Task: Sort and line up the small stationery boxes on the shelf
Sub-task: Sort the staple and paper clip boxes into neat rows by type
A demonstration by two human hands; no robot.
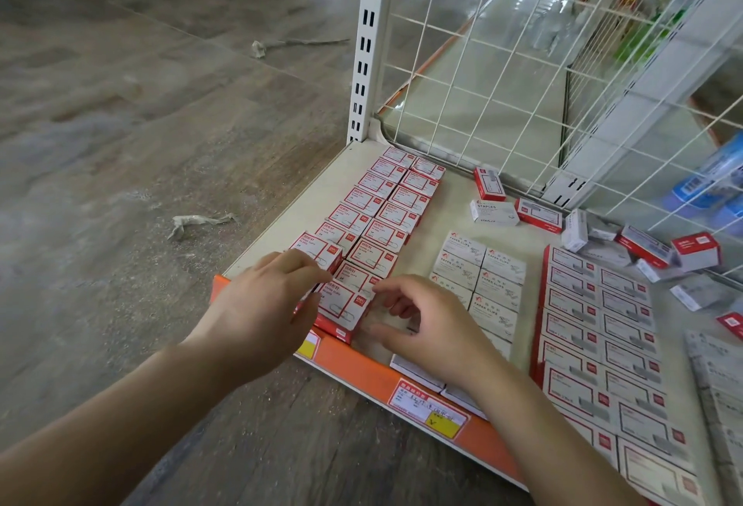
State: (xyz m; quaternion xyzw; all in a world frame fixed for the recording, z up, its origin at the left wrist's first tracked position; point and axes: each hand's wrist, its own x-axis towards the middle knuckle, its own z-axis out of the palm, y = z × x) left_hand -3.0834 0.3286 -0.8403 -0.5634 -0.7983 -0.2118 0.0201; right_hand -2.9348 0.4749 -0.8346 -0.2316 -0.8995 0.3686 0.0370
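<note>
- Head view: I see the left hand (265,296) at the near-left corner of the shelf (450,204), fingers curled loosely over a red-and-white paper clip box (343,304) that sits skewed at the front end of the two red-and-white columns (382,216).
- Left hand touches the box's left edge; I can't tell if it really grips it.
- Right hand (426,324) is just right of the same box, fingers half curled, thumb and forefinger apart, holding nothing I can see.
- Box lies between both hands, long axis running left-right, corner overhanging the orange shelf lip (362,369).
- Left hand is nearer; my guess is the box needs a small turn and a push away from me to sit square.
- Loose boxes (643,248) lie scattered at the far right by the wire grid (522,63), well apart from both hands.
</note>
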